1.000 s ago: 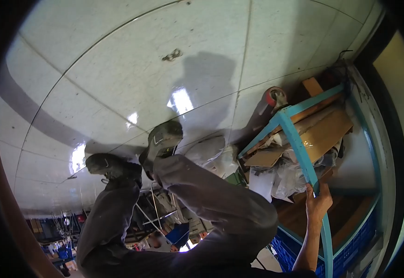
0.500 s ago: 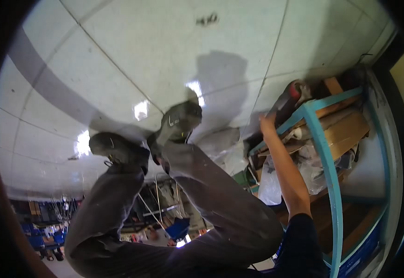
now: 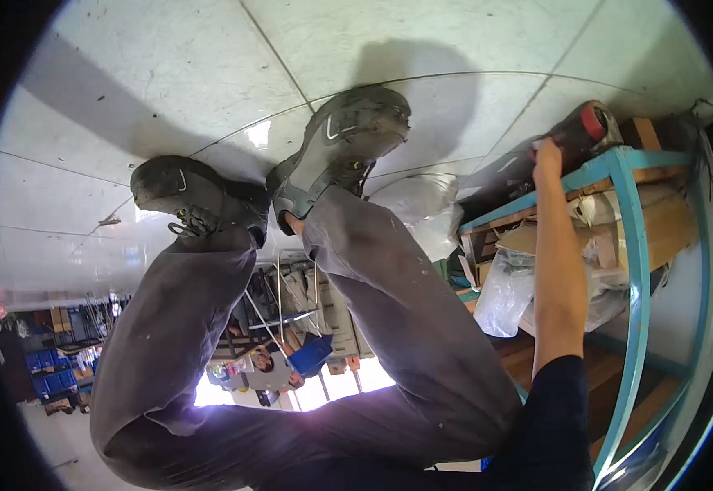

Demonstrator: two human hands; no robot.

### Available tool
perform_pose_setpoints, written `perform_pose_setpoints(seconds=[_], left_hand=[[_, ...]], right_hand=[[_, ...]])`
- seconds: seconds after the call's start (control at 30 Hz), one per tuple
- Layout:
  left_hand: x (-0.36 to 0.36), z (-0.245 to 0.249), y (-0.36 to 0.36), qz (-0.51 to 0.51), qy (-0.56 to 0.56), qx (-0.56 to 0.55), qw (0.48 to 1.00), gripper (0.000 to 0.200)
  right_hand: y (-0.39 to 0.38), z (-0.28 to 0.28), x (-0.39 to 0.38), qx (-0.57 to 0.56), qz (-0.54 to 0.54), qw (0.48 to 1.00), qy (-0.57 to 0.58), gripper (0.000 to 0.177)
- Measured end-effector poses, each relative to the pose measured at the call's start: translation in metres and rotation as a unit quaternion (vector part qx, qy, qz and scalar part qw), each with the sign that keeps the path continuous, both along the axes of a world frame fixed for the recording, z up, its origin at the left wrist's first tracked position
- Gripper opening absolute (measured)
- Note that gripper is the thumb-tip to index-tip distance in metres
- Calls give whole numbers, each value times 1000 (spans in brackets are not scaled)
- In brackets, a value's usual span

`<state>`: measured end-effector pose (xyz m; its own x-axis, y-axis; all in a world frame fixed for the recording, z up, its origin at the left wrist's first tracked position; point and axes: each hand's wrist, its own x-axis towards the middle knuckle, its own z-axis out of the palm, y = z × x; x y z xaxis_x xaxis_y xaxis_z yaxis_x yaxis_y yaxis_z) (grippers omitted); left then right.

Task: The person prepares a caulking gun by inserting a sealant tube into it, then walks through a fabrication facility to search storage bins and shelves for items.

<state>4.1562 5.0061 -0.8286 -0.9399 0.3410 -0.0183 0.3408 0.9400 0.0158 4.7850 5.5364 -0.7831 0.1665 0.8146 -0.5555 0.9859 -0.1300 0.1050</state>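
My right hand reaches up from the right side of the view on an outstretched arm. Its fingers are closed on the near part of a long dark object with a red band at its far end. This object lies at floor level along the outer side of a blue-green metal rack. Part of the grip is hidden by the hand itself. My left hand is out of view.
My shoes stand on the pale tiled floor. The rack holds cardboard, clear plastic bags and boards. Another plastic bag lies beside it. Between my legs, people and a blue chair appear upside down.
The view has shifted, so the rack and shoes sit higher, with the rack farther right. My right hand has moved slightly along the dark object, which keeps its place beside the rack.
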Motion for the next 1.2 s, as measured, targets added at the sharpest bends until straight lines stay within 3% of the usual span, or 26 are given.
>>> perform_pose_setpoints(seconds=[0.03,0.07,0.13,0.17,0.2,0.23,0.3,0.37,0.43,0.5,0.53,0.6,0.7,0.83,1.07,1.13,1.2], left_hand=[[-3,5,3,-3,6,0,1000,73],[-5,10,7,-8,10,1,1000,73],[-5,19,16,-17,16,0,1000,71],[-5,20,21,-21,17,-1,1000,70],[-6,17,27,-28,19,-3,999,70],[-9,10,32,-32,20,-4,999,69],[-44,-4,33,6,56,-37,998,67],[-104,-15,5,69,100,-132,984,66],[-158,-62,-46,-160,237,-329,900,60],[-162,-56,-10,-243,83,-208,944,61],[-166,-41,4,-285,6,-153,946,61],[-160,-18,7,-362,-173,-67,914,61],[-85,56,61,-280,-306,-53,908,66],[67,153,169,-88,-372,-52,923,72],[-73,116,27,-290,-359,-5,887,52],[-27,159,22,-263,-307,-146,903,55],[-40,171,-21,-207,-298,-136,922,56]], right_hand=[[-46,18,-30,-22,-62,997,41,18],[-71,27,-20,-44,-38,994,95,17],[-121,52,-2,4,-66,998,-3,16],[-130,65,32,-10,-119,992,-37,16],[-141,85,60,-43,-246,968,-22,18],[-145,103,109,-125,-269,955,30,22],[-158,104,182,45,-336,941,19,18],[-157,68,204,190,-388,900,62,27],[-150,52,240,250,-355,901,24,41],[-121,19,322,246,-187,936,-171,41],[-107,5,363,248,-111,921,-278,41],[-104,3,348,267,-139,901,-311,41],[-84,-5,352,278,-149,906,-284,40],[-68,-14,378,281,-143,918,-241,38],[-40,-30,390,282,-125,934,-180,36],[-30,-35,396,286,-120,936,-169,35],[-23,-40,392,290,-112,937,-158,34]])
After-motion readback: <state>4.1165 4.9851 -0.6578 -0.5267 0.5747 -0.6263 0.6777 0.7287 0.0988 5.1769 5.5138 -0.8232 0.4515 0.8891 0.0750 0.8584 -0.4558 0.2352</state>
